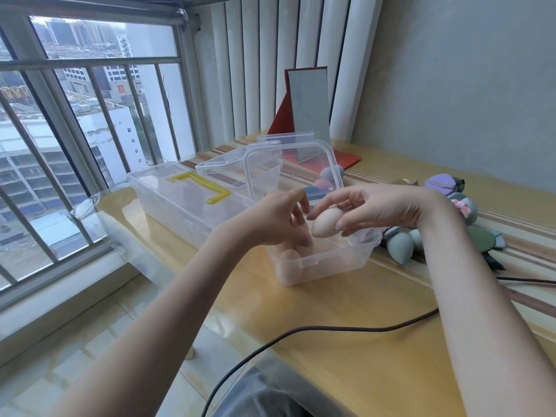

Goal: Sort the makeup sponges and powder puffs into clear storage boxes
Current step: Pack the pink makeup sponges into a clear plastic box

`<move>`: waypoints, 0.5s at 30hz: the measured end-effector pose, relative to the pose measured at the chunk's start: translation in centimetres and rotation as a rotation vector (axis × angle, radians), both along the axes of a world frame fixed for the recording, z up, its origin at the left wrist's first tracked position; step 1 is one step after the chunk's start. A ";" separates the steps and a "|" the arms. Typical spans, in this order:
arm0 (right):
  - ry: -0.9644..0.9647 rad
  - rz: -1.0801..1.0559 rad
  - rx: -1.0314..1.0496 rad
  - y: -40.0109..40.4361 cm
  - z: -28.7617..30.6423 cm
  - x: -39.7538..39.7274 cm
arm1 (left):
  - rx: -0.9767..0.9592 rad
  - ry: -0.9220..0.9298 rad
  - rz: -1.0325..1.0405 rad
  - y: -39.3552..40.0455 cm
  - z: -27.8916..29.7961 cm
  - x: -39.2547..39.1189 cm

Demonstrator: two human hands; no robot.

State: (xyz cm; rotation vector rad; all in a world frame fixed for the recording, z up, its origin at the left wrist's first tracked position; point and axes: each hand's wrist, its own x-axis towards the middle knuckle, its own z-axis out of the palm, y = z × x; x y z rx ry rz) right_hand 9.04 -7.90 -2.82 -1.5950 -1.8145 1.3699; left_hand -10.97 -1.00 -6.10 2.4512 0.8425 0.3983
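Note:
My right hand (373, 207) holds a beige egg-shaped makeup sponge (326, 222) over the open clear storage box (328, 263), whose lid (293, 167) stands upright behind it. Beige sponges (290, 260) lie inside that box. My left hand (279, 219) hovers at the box's left rim, fingers spread and holding nothing. A pile of teal, green and purple sponges and puffs (442, 224) lies on the table to the right. A long clear box with a yellow handle (192, 192) sits shut on the left.
A red folding mirror (307, 115) stands at the back. A dark cable (316, 329) runs across the wooden table (346, 371). Pink and blue sponges (326, 180) show behind the upright lid. A barred window lies to the left, a wall to the right.

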 end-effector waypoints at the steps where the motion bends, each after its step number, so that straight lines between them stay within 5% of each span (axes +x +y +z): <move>1: -0.052 0.008 0.030 0.1 0.1 -0.3 | 0.009 0.001 -0.002 0.0 0.0 0.0; 6: -0.194 0.015 0.048 0.2 0.0 -1.2 | 0.067 0.006 -0.010 0.2 -0.2 -0.1; 15: -0.173 0.046 -0.006 0.0 0.3 -2.0 | 0.096 0.021 -0.028 0.2 0.0 -0.1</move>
